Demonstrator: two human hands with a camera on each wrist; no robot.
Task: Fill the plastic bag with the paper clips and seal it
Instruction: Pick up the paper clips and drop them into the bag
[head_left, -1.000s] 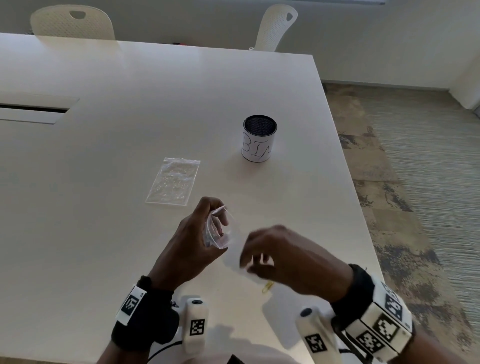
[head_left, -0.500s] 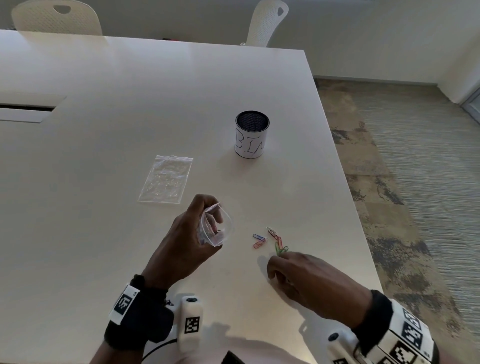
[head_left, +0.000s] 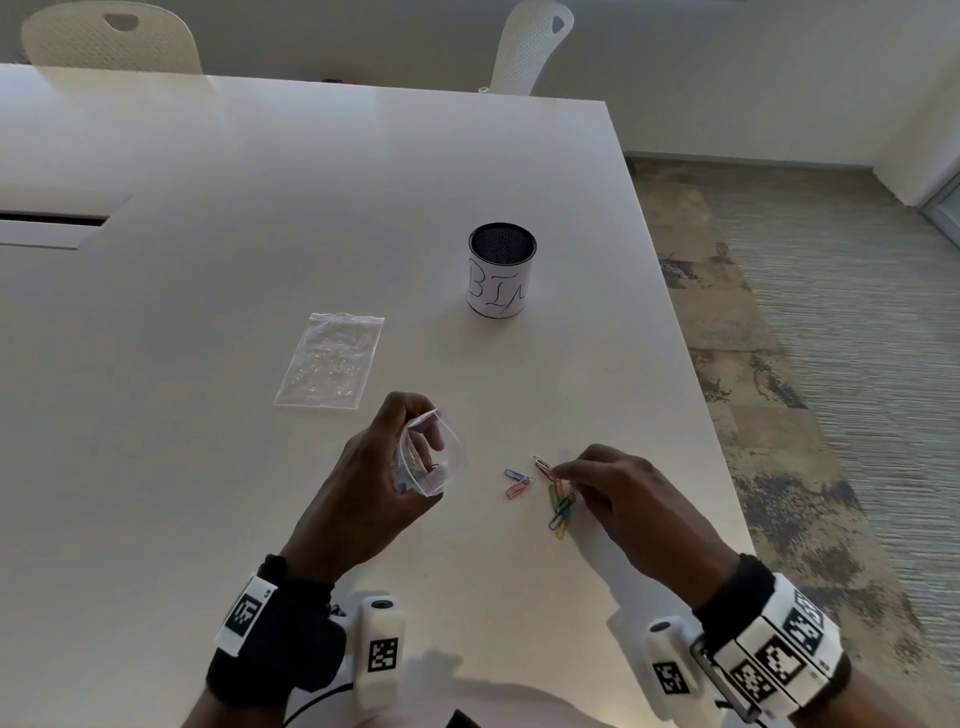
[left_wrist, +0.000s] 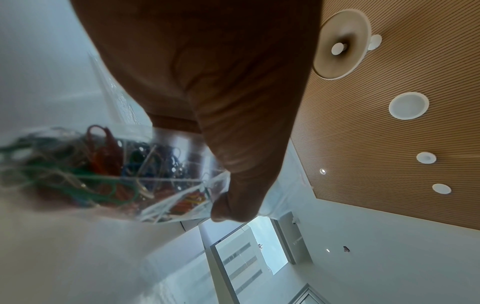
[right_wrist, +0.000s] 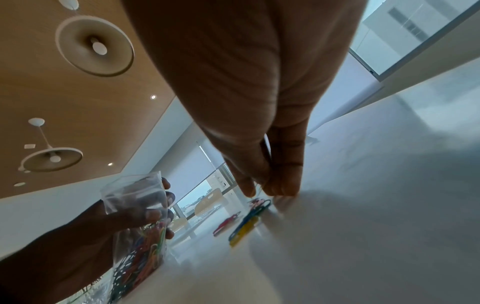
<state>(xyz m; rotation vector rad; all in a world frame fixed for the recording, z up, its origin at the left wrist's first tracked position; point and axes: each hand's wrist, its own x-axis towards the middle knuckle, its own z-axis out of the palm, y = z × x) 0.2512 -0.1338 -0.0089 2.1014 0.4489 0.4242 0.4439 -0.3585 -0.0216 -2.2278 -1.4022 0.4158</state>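
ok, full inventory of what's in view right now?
plastic bag: one, clear, mouth open, coloured clips inside, held in the left hand.
loose paper clips: a small scatter, red, blue, green, yellow, white, on the table by the right hand.
second bag: one, clear, flat on the table beyond the left hand.
cup: one, black mesh with a white label, upright, mid-table.
table: one, white.
chairs: two, white, far side.
left hand: grips the plastic bag.
right hand: fingertips at the loose paper clips; whether it pinches one is unclear.
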